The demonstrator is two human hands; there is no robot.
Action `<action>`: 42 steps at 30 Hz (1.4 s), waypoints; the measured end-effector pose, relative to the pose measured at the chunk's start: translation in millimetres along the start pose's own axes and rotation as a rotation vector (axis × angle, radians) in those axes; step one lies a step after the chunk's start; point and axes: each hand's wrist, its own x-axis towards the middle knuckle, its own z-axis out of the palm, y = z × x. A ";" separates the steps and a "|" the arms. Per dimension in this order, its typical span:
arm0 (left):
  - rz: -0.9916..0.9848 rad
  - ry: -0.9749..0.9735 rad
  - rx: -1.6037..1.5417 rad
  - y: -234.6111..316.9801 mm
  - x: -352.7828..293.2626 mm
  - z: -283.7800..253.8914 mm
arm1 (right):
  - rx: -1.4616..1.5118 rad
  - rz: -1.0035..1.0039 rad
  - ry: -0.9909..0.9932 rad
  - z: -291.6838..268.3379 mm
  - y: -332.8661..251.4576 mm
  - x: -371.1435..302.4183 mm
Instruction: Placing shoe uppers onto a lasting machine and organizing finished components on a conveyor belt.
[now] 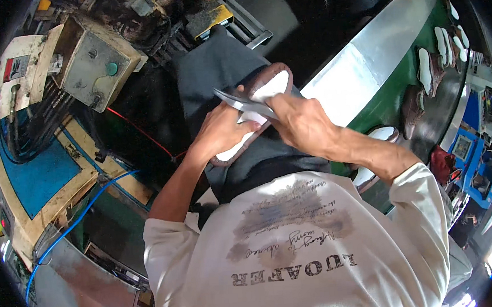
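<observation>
A brown shoe upper (276,84), its white underside turned up, lies slantwise over my dark-trousered lap. My left hand (227,129) grips its middle from the left, with the thumb across the underside. In my right hand (302,121), the fingers are wrapped round a shiny knife-like tool (241,102). Its pointed metal blade crosses above the shoe and slants up to the left, close to my left fingers. My right fist hides the handle and part of the shoe's right edge.
To my right runs a green conveyor belt (388,102) with a metal ledge (360,68), carrying several brown shoes (412,110) with white undersides. On the left stand a grey control box (93,70), a blue-topped bench (42,173) and a blue hose (84,209). Machinery stands ahead.
</observation>
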 end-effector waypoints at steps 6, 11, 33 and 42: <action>0.091 0.099 -0.030 -28.2 8.7 10.4 | 0.398 0.381 -0.378 -42.3 -4.8 27.7; 0.058 0.112 0.026 -14.0 -3.7 7.7 | 0.770 0.782 -0.557 -10.2 16.8 -11.5; 0.045 0.124 0.026 -14.5 0.0 11.6 | 0.684 0.699 -0.534 -19.9 21.2 -9.1; 0.105 0.197 0.043 -16.4 2.0 17.7 | 0.150 0.389 -0.336 25.3 26.6 -12.4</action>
